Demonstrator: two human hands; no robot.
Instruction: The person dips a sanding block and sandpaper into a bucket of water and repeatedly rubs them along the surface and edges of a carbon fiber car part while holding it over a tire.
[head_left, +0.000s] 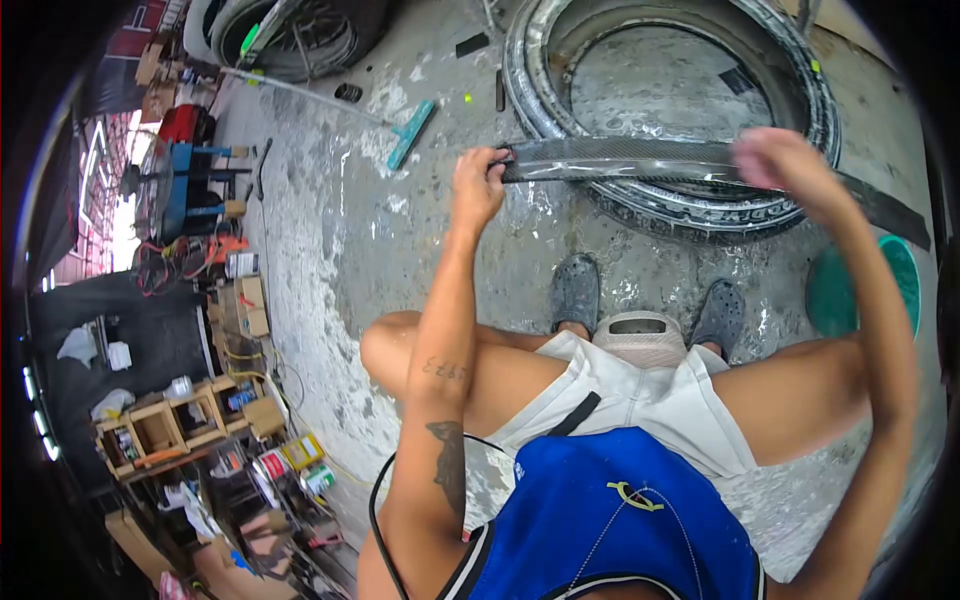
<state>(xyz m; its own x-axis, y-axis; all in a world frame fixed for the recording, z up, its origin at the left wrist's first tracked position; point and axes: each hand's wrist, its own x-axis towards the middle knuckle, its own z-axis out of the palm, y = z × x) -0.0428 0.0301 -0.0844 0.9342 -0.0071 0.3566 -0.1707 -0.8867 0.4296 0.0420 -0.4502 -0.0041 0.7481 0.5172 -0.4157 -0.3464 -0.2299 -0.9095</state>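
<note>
A long dark strip (620, 160) with a woven-looking, glossy surface stretches sideways in front of me, above a large tire (690, 225) lying flat on the wet floor. My left hand (478, 185) pinches the strip's left end between thumb and fingers. Near the strip's right part is my right hand (775, 158), blurred by motion; whether its fingers grip the strip cannot be made out. Beyond that hand, the dark strip continues toward the right edge of the view.
A green basin (835, 290) stands at the right, beside my knee. A teal squeegee (410, 134) lies at upper left, near more wheels (300, 40). Wooden shelving (155, 432), cans (300, 452) and tools crowd the left side. A blue stand (178, 190) is at upper left.
</note>
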